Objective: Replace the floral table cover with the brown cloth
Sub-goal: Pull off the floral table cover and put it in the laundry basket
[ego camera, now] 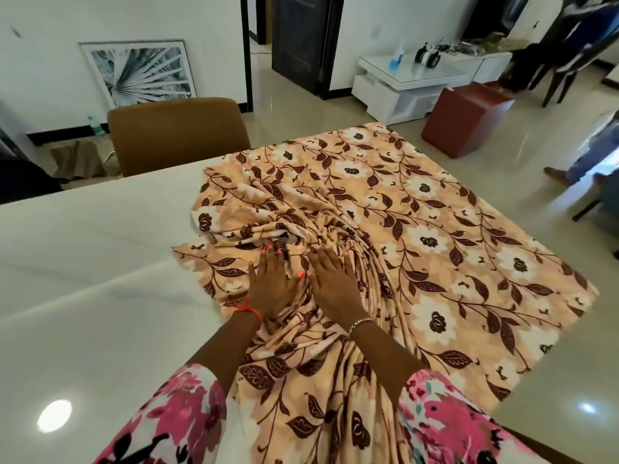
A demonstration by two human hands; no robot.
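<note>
Pressing down on the floral table cover (418,229) with left hand (273,284) and right hand (331,281) — both flat, fingers straight, side by side. Bunched into folds just beyond both hands, spread smooth right of the right hand. Left of the left hand, bare white table (83,262).

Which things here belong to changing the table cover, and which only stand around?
Job: floral cover, table, left hand and right hand, both flat on the cover.
Standing around: brown chair, framed picture, red box, low white cabinet.
</note>
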